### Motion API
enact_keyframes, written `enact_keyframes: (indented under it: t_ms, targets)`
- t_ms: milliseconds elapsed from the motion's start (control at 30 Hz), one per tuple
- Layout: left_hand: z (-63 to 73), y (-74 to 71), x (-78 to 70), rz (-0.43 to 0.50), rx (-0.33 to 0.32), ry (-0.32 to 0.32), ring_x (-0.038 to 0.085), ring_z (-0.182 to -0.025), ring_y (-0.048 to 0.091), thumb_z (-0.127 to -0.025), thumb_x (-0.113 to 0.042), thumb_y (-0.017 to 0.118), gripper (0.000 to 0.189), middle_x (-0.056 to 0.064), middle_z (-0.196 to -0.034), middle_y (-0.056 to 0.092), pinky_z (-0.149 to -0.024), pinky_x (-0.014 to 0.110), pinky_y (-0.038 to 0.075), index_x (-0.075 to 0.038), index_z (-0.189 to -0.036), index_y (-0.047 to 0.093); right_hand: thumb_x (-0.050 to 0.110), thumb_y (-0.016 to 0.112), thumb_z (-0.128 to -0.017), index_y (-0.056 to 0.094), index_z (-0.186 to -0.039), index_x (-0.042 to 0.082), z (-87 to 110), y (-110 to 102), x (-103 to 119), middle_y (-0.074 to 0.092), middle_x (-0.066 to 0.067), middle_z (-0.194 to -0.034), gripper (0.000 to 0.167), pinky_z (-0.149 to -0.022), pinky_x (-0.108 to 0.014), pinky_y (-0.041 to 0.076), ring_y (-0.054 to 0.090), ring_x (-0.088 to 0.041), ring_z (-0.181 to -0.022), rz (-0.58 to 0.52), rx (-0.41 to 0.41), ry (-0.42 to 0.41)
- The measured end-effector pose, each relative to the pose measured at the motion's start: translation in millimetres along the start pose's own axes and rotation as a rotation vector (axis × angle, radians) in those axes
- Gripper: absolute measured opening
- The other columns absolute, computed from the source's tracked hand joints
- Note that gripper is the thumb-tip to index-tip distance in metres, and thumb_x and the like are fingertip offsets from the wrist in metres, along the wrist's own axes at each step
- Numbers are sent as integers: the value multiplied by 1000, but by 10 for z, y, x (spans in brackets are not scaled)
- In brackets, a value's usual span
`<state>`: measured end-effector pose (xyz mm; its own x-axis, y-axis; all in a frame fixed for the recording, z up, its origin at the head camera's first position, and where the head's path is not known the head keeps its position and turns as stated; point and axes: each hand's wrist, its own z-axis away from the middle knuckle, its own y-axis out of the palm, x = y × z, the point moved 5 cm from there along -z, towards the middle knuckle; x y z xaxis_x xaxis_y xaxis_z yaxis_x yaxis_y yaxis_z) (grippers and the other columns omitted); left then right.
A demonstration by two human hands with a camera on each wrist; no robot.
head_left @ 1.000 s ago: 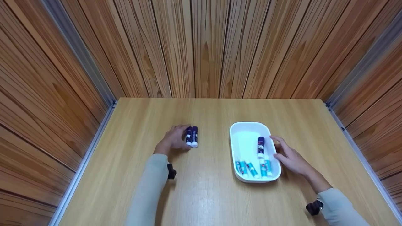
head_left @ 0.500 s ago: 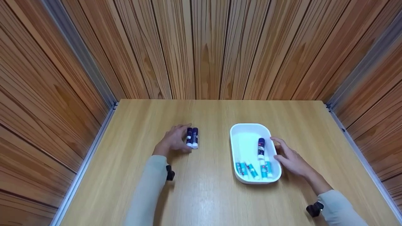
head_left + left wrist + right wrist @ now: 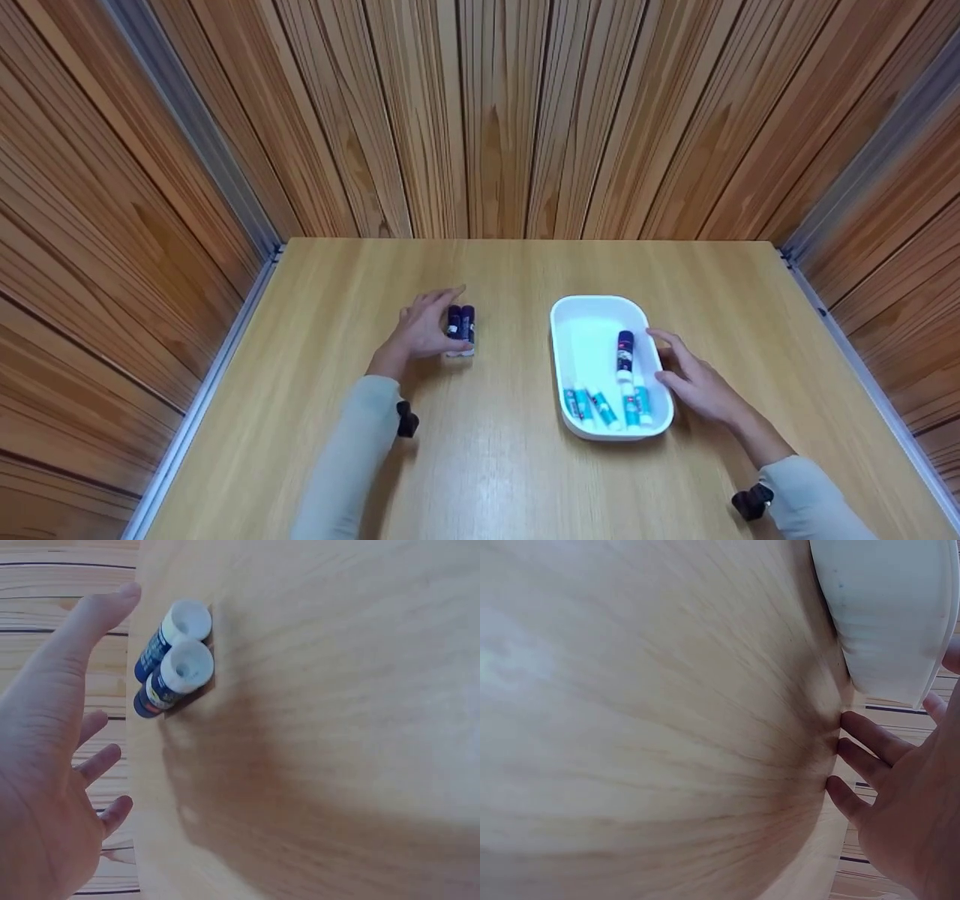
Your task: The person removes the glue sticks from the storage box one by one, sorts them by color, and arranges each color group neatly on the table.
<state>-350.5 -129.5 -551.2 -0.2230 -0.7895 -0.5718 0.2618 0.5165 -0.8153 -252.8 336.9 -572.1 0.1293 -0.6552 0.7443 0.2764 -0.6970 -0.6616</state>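
Note:
Two dark-blue glue sticks with white ends [image 3: 468, 321] lie side by side on the table, left of centre. My left hand [image 3: 423, 327] hovers over them, thumb and fingers spread, the thumb crossing their white ends in the head view. In the left wrist view both glue sticks [image 3: 176, 679] lie beyond the spread hand [image 3: 49, 735], apart from the thumb. My right hand [image 3: 697, 382] rests at the right side of a white tray [image 3: 592, 306], thumb and forefinger at its rim. In the right wrist view its other fingers [image 3: 864, 765] are loosely extended near the tabletop.
Inside the tray are one dark-blue glue stick [image 3: 625, 354] and several smaller teal ones [image 3: 604, 409] near its front end. Wooden plank walls [image 3: 495, 120] enclose the table [image 3: 495, 480] at the back and both sides.
My left hand has spread wider, its thumb moving right across the white ends of the two glue sticks and its forefinger reaching farther out. The right hand and tray stay put.

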Motion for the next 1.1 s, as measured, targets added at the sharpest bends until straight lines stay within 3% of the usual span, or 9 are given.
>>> enact_keyframes:
  t_ms: [167,400,467,500,633,700,733,900,1100]
  targets:
    - [-19,17,-130,40,-23,37,45,-171,31,-93,-42,92,103,12,-184,37,-136,82,17,-30,-177,36,23,57,-117,18,-179,26,7,-6,-6,45,-33,-173,73,-126,-80,41,48,-58,-159,-2,1,-2]
    - [-61,74,-335,47,-27,68,42,-171,30,-95,-42,90,99,10,-185,36,-139,76,18,-31,-177,36,24,56,-118,18,-179,26,16,0,-27,47,-33,-171,72,-126,-82,40,49,-58,-158,14,-2,-4]
    - [-78,99,-395,51,-31,97,44,-170,32,-94,-42,89,99,12,-184,36,-138,78,20,-31,-177,36,24,56,-118,19,-179,25,17,-4,-29,49,-33,-170,72,-126,-82,39,50,-58,-157,17,0,-11]
    - [-169,174,-320,47,-42,134,42,-170,32,-94,-48,88,101,11,-185,36,-138,77,21,-31,-178,34,24,56,-118,19,-179,25,18,-8,-28,49,-33,-170,71,-126,-83,38,50,-58,-157,19,3,-13]
    - [-194,209,-472,56,-36,178,43,-171,31,-94,-47,88,102,12,-185,35,-137,81,18,-32,-178,33,25,54,-119,21,-179,22,19,-28,-30,50,-35,-169,68,-126,-85,35,50,-59,-156,18,12,-37]
    - [-214,231,-549,55,-25,180,41,-172,30,-94,-46,89,103,10,-185,35,-139,80,15,-33,-179,32,25,53,-119,20,-179,22,19,-38,-34,47,-35,-171,69,-126,-87,33,47,-60,-158,12,22,-46]
    - [-144,178,-693,59,-8,159,44,-172,30,-95,-40,89,102,11,-185,35,-138,81,14,-32,-178,32,25,53,-119,20,-179,21,19,-41,-34,46,-36,-172,69,-126,-87,32,46,-61,-159,5,27,-51]
    - [-197,227,-869,25,12,167,40,-172,30,-95,-45,88,100,5,-185,36,-138,77,20,-35,-178,34,24,55,-118,17,-180,21,26,-56,-30,42,-36,-174,73,-126,-88,32,43,-62,-161,-8,49,-67]
    - [-236,297,-1057,37,30,183,41,-173,29,-95,-51,86,100,7,-185,36,-139,75,22,-36,-178,32,21,56,-117,20,-180,21,37,-70,-24,45,-36,-173,73,-123,-88,35,46,-62,-159,-5,44,-68]
